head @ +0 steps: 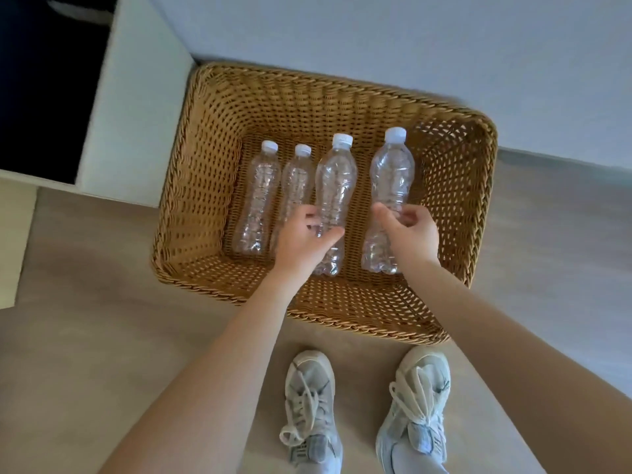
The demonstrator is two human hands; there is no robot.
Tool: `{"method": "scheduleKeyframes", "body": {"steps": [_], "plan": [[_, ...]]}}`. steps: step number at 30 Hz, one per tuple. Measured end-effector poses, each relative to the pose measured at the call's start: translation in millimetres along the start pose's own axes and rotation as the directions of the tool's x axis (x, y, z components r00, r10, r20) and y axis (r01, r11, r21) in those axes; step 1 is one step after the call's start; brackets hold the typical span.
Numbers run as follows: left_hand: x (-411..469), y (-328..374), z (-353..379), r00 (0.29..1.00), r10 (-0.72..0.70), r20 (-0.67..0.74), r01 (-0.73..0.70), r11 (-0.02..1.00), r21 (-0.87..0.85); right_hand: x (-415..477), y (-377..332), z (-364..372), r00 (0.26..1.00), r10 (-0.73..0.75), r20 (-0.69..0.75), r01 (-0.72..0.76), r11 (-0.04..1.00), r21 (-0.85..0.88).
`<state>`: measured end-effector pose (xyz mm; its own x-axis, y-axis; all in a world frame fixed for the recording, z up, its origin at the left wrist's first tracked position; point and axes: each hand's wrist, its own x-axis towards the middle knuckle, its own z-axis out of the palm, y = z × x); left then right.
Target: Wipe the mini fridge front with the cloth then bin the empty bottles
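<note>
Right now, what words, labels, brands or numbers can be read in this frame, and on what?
None can be read.
The four bottles: clear, no labels, plain white caps.
The sneakers: grey side patches, too blurred to read.
The basket: no tag showing.

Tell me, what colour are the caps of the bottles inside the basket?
White. All four caps are white, seen best in the head view.

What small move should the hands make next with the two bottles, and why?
Probably lower both and let go: the left hand grips the third bottle, the right hand pinches the rightmost bottle, both inside the wicker basket, where the leftmost bottle and second bottle already lie.
</note>
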<state>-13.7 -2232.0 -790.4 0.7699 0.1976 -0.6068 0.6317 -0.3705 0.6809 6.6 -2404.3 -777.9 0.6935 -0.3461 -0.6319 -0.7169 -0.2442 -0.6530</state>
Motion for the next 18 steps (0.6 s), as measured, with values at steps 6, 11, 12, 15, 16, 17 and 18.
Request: {"method": "scheduleKeyframes", "body": {"steps": [6, 11, 12, 15, 16, 17, 18], "plan": [[25.1, -31.1, 29.9, 0.999, -0.03, -0.018, 0.03, 0.999, 0.044, 31.5, 34.4, 25.2, 0.997, 0.081, -0.021, -0.081, 0.997, -0.011], [33.8, -34.0, 39.7, 0.999, -0.005, -0.032, 0.009, 0.993, 0.116, 35.8, 50.2, 37.1, 0.994, 0.103, -0.026, -0.104, 0.994, -0.016], [35.2, -34.6, 41.5, 1.0, -0.007, -0.03, 0.011, 0.993, 0.12, 37.0, 52.0, 38.9, 0.994, 0.109, -0.024, -0.11, 0.994, -0.016], [38.6, -33.8, 45.7, 0.999, -0.001, -0.041, 0.008, 0.987, 0.163, 41.3, 55.6, 42.4, 0.991, 0.134, -0.013, -0.134, 0.989, -0.055], [40.5, -35.5, 47.3, 0.999, 0.008, -0.046, 0.0, 0.984, 0.177, 43.4, 58.0, 44.0, 0.991, 0.135, -0.016, -0.136, 0.989, -0.063], [40.1, -35.2, 48.3, 0.999, 0.002, -0.043, 0.006, 0.982, 0.189, 43.9, 58.8, 45.0, 0.99, 0.138, -0.019, -0.139, 0.987, -0.075], [40.7, -36.2, 49.6, 0.999, 0.004, -0.045, 0.004, 0.982, 0.19, 45.2, 61.1, 46.5, 0.991, 0.131, -0.028, -0.133, 0.987, -0.092]]}}
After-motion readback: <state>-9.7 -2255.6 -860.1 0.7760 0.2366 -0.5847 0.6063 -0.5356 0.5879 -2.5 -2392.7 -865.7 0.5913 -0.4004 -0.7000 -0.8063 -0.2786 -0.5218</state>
